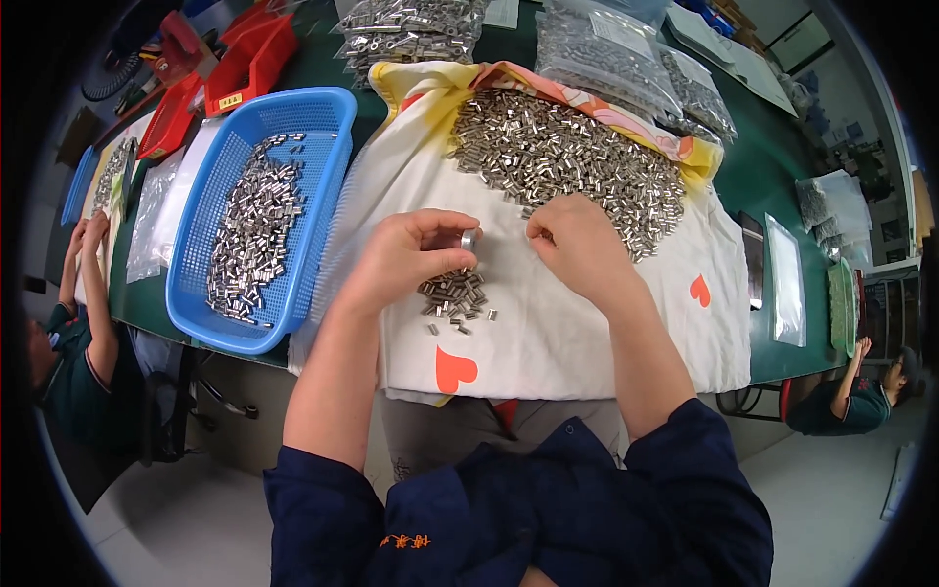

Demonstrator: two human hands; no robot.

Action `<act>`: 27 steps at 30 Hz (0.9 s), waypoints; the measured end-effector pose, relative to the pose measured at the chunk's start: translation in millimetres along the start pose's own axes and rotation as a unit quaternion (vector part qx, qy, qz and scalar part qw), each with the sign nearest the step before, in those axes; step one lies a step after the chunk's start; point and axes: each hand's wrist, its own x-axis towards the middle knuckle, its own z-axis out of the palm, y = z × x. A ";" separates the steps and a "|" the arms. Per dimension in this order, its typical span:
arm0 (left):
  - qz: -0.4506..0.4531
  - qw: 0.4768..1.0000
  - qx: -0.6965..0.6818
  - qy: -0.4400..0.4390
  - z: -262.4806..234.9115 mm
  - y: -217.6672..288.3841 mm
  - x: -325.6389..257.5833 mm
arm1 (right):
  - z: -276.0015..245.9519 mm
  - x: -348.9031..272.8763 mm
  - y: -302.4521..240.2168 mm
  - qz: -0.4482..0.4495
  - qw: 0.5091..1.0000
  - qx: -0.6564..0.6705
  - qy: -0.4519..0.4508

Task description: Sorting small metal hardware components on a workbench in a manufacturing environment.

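My left hand (403, 256) is closed around a short, round metal piece (469, 240), which shows between thumb and fingers. Just under that hand lies a small heap of little metal sleeves (453, 296) on a white cloth (548, 342) with red hearts. To the right, my right hand (584, 245) has its fingertips pinched together at the near edge of a large pile of the same shiny sleeves (558, 147). What those fingertips hold, if anything, is hidden. The two hands are apart, both low over the cloth.
A blue plastic basket (337, 127) with many metal sleeves stands at the left. Bags of metal parts (606, 64) line the back, and red bins (249, 64) sit at the far left. A flat clear bag (785, 284) lies at the right. Co-workers sit on both sides.
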 end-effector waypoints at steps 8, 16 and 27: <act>0.057 0.996 -0.065 0.010 0.3 -5.6 3.9 | 6.7 2.6 -35.7 0.064 0.933 0.350 0.052; 0.045 0.997 -0.056 0.004 1.7 -5.4 2.8 | 12.7 1.2 -42.6 0.052 0.949 0.299 0.083; 0.050 0.997 -0.047 0.025 2.3 -4.3 0.5 | 17.2 2.1 -43.5 0.023 0.951 0.288 0.112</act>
